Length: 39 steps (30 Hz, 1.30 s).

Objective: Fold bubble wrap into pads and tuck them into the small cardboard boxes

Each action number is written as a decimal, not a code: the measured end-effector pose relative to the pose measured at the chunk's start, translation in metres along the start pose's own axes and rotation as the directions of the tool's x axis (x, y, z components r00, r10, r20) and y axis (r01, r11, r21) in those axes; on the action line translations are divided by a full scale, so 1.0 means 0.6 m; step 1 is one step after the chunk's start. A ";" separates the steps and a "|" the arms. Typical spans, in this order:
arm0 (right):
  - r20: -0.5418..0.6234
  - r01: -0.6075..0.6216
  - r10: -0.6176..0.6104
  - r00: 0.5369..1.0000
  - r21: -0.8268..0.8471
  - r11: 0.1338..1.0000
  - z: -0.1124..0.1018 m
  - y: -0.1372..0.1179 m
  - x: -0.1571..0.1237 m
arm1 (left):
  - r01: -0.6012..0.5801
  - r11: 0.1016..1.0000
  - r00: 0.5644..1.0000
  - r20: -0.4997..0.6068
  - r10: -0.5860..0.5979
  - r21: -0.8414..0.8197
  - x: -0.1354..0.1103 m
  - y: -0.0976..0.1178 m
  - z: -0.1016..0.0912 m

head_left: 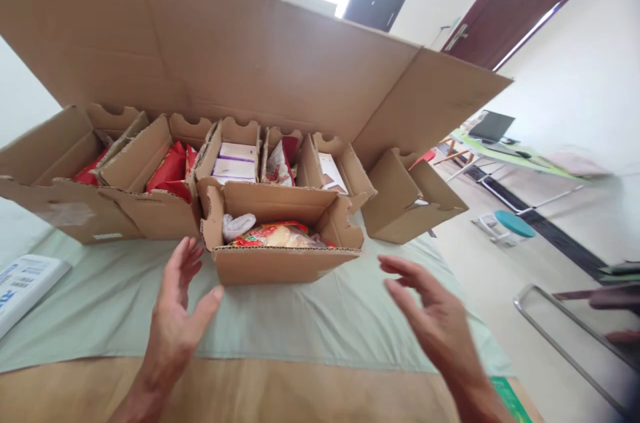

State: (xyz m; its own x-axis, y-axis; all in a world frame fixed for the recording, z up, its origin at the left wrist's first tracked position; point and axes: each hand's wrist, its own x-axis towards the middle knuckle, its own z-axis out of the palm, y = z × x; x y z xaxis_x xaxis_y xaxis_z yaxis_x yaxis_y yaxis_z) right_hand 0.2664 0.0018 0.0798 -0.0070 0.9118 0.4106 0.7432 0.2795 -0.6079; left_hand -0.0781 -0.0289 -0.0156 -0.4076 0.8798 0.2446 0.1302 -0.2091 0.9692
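A small open cardboard box (pixel 280 264) sits in front of me on a pale green cloth (pixel 300 323). Inside it lie a red and yellow snack packet (pixel 277 235) and a white wrapped item (pixel 238 224). My left hand (pixel 177 313) hovers open just left of the box, fingers spread and close to its corner. To the right of the box my right hand (pixel 427 313) is also open and holds nothing. Neither hand touches the box.
A row of open cardboard boxes (pixel 150 176) stands behind, holding red packets (pixel 170 173) and white cartons (pixel 235 162). A large cardboard sheet (pixel 225 50) leans behind them. A white package (pixel 25 283) lies at left. A green table and stool stand at the far right.
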 end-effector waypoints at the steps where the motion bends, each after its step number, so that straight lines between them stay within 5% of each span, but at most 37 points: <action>1: 0.042 -0.029 0.026 0.999 0.073 0.997 0.023 0.012 -0.009 | 0.017 1.000 0.999 0.037 -0.017 -0.009 0.008 -0.007 0.007; 5: 0.138 -0.075 0.033 0.990 0.315 0.946 0.131 0.003 0.002 | 0.032 0.999 0.988 0.152 -0.028 -0.022 0.041 -0.019 0.027; 8: 0.157 -0.115 0.052 0.986 0.422 0.899 0.175 -0.024 0.015 | 0.021 1.000 0.977 0.214 -0.019 -0.010 0.049 -0.017 0.035; 11: 0.090 -0.141 0.111 0.990 0.467 0.873 0.158 -0.019 -0.021 | -0.015 0.999 0.977 0.212 0.004 0.047 0.006 -0.006 0.053; 14: -0.071 -0.164 0.219 0.973 0.456 0.875 0.099 0.021 -0.105 | -0.114 0.981 0.951 0.302 0.061 0.159 -0.093 0.008 0.084; 17: -0.292 -0.198 0.322 0.901 0.383 0.902 0.050 0.055 -0.184 | -0.178 0.964 0.930 0.354 0.100 0.196 -0.188 0.015 0.105; 19: -0.352 -0.197 0.340 0.872 0.384 0.902 0.048 0.055 -0.200 | -0.175 0.964 0.933 0.347 0.097 0.201 -0.212 0.015 0.099; 25: -0.124 -0.057 0.151 0.981 0.557 0.828 0.132 -0.008 -0.072 | -0.120 0.945 0.987 0.139 0.081 0.303 -0.181 0.025 0.045; 29: -0.053 -0.046 0.091 0.994 0.561 0.827 0.153 0.012 -0.011 | -0.096 0.935 0.992 0.113 0.060 0.341 -0.234 0.023 0.054; 33: -0.064 -0.153 0.202 0.977 0.446 0.882 0.121 0.075 -0.026 | -0.112 0.934 0.992 0.095 0.085 0.338 -0.254 -0.008 0.042; 36: -0.190 -0.199 0.275 0.943 0.342 0.918 0.070 0.118 -0.015 | -0.057 0.948 0.998 0.038 0.047 0.314 -0.216 -0.031 0.015; 39: -0.260 -0.203 0.260 0.930 0.226 0.953 0.011 0.147 0.045 | 0.081 0.959 0.996 0.023 -0.090 0.272 -0.170 -0.039 0.003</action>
State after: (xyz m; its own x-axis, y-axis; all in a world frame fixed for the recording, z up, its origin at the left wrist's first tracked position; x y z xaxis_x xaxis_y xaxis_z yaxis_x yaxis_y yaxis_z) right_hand 0.3274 0.0531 0.0325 0.3603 0.8425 0.4006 0.5582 0.1494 -0.8161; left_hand -0.0379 -0.1127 -0.0630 -0.3966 0.9048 0.1552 0.3382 -0.0131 0.9410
